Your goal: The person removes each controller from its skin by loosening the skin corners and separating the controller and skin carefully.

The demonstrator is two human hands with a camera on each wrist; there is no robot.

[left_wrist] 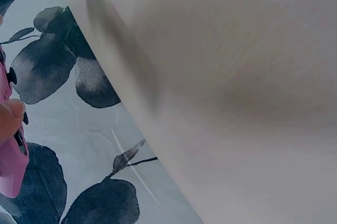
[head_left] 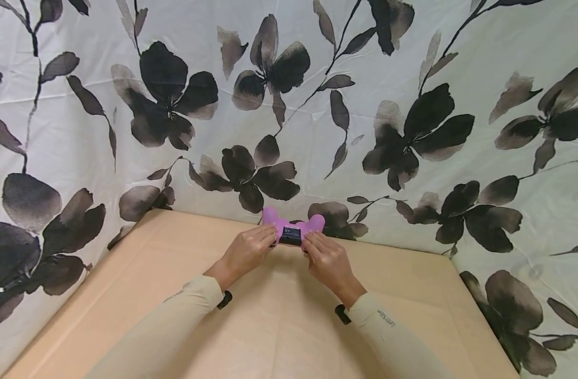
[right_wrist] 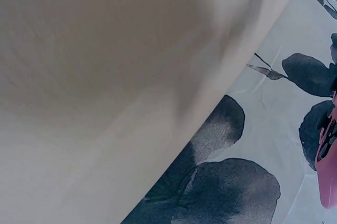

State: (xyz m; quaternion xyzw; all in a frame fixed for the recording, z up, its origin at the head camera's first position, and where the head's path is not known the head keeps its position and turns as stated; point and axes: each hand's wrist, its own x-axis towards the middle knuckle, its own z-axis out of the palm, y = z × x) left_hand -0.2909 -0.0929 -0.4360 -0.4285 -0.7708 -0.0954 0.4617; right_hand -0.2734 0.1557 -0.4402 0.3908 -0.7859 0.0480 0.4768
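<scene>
A pink game controller [head_left: 280, 225] is held up near the far edge of the table, its two grips pointing away. A black rectangular part [head_left: 290, 235] shows in the middle of the side facing me. My left hand [head_left: 248, 248] holds the left end, and my right hand [head_left: 330, 260] grips the right end. At the left border of the left wrist view, the thumb [left_wrist: 11, 117] presses on the controller beside black sticks. Only one pink grip [right_wrist: 329, 184] shows at the right border of the right wrist view; the right fingers are out of that frame.
Beneath the hands lies a pale tan tabletop [head_left: 279, 326]. A white cloth [head_left: 317, 152] with dark floral print hangs behind the table and along both sides. Black bands sit on both wrists below the sleeves.
</scene>
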